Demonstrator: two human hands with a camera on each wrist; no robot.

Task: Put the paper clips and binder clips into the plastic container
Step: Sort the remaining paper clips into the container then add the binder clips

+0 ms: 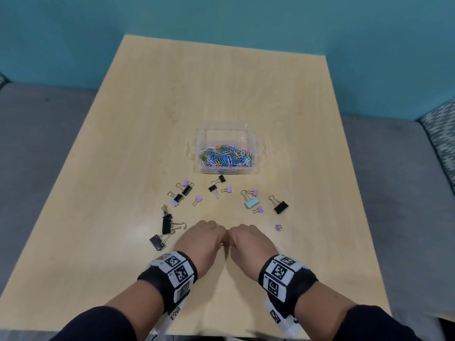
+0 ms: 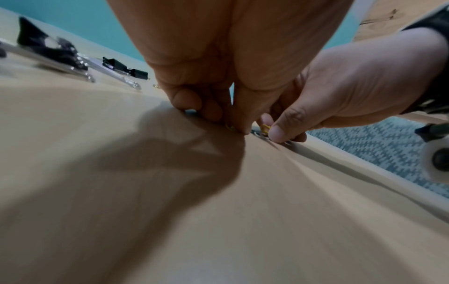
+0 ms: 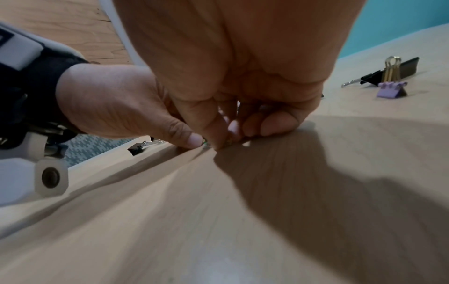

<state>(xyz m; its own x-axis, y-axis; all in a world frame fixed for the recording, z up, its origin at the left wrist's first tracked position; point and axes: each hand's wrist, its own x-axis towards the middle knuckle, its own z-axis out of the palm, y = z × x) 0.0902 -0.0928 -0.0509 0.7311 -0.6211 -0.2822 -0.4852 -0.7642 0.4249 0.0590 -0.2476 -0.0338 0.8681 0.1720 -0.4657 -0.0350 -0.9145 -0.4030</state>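
Observation:
A clear plastic container [image 1: 227, 134] stands mid-table with a heap of coloured paper clips [image 1: 226, 156] inside. Several black, purple and one teal binder clip [image 1: 251, 203] lie scattered between it and my hands. My left hand [image 1: 211, 238] and right hand [image 1: 242, 239] sit knuckle to knuckle on the table [image 1: 123, 168], fingers curled down. In the left wrist view my right hand [image 2: 279, 132] pinches a yellow paper clip [image 2: 265, 128] against the wood. My left hand [image 3: 194, 140] holds a green paper clip [image 3: 205, 143] at its thumb tip. Anything else under the palms is hidden.
Large black binder clips [image 1: 167, 223] lie just left of my left hand, another black binder clip [image 1: 280, 206] at the right. A tiny purple clip [image 1: 278, 227] sits right of my right hand. Grey seating [image 1: 37, 143] surrounds the table; a patterned cushion [image 1: 440, 134] is at the right.

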